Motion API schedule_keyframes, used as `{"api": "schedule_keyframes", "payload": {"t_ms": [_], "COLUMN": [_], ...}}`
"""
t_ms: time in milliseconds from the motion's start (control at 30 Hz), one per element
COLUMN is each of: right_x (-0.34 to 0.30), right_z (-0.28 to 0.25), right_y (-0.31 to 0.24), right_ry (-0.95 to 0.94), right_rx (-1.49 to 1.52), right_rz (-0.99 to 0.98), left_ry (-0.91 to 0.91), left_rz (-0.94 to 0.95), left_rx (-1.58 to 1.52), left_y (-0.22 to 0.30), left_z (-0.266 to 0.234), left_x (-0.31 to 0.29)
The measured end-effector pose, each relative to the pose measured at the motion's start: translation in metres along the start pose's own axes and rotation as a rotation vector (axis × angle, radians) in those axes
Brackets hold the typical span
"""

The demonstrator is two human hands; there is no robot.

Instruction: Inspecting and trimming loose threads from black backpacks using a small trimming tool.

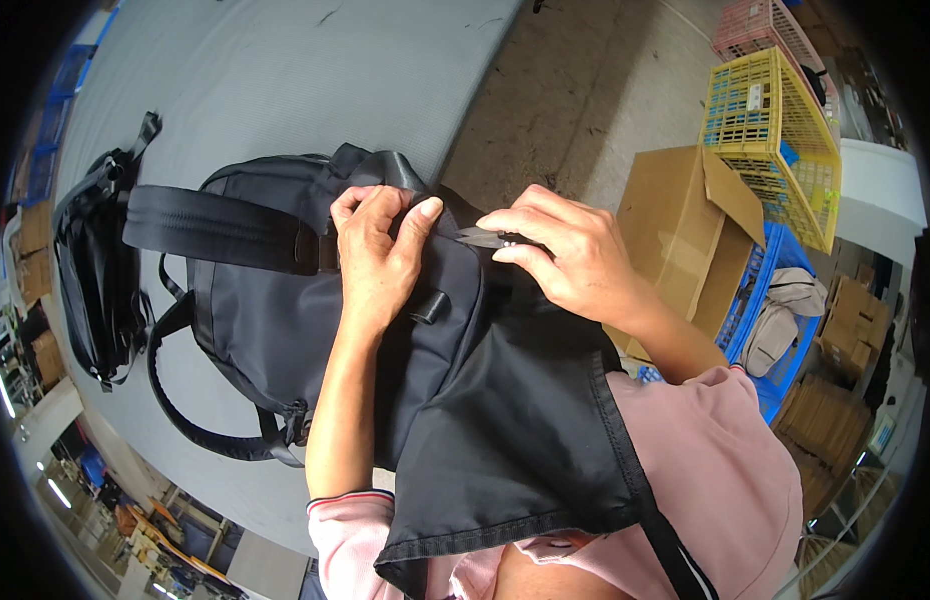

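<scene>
A black backpack (260, 325) lies on the grey table in front of me, its padded shoulder strap (215, 225) arching across the top. My left hand (375, 250) is closed on the backpack's edge, pinching the black fabric near a webbing loop between thumb and fingers. In my right hand (590, 255) is a small pair of thread snips (480, 238), gripped between thumb and fingers. Their pointed metal blades face left, close to the fabric by my left thumb. Whether the blades touch a thread is too small to tell. A black apron (505, 430) covers my front.
On the left of the grey table (335, 70) lies another black bag (97, 270). Beyond the table's right edge stand an open cardboard box (665, 220), a yellow plastic crate (750, 130), a pink crate (755, 28) and a blue crate (785, 350) holding grey items.
</scene>
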State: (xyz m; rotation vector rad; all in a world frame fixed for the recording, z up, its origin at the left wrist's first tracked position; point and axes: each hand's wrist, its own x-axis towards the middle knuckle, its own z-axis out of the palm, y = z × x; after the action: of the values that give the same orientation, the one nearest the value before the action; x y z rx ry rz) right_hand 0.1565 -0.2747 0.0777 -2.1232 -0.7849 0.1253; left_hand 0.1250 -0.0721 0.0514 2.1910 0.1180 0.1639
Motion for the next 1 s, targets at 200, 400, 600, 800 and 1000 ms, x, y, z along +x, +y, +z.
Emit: {"api": "schedule_keyframes", "payload": {"t_ms": [200, 400, 600, 800, 1000], "right_x": [-0.008, -0.017, -0.018, -0.013, -0.012], "right_z": [0.005, 0.006, 0.005, 0.013, 0.018], "right_y": [0.002, 0.004, 0.002, -0.002, -0.005], "right_ry": [0.156, 0.092, -0.031, -0.09, -0.121], "right_rx": [0.117, 0.35, 0.357, 0.316, 0.233], "right_rz": [0.032, 0.151, 0.133, 0.065, -0.013], "left_ry": [-0.074, -0.089, 0.066, 0.108, 0.234], "left_rz": [0.013, 0.043, -0.068, -0.221, -0.151], "left_rx": [-0.083, 0.06, 0.22, -0.021, -0.018], "left_y": [0.008, 0.024, 0.035, 0.033, 0.027], "left_z": [-0.009, -0.02, -0.02, -0.019, -0.014], "left_x": [-0.003, -0.012, -0.039, -0.057, -0.07]}}
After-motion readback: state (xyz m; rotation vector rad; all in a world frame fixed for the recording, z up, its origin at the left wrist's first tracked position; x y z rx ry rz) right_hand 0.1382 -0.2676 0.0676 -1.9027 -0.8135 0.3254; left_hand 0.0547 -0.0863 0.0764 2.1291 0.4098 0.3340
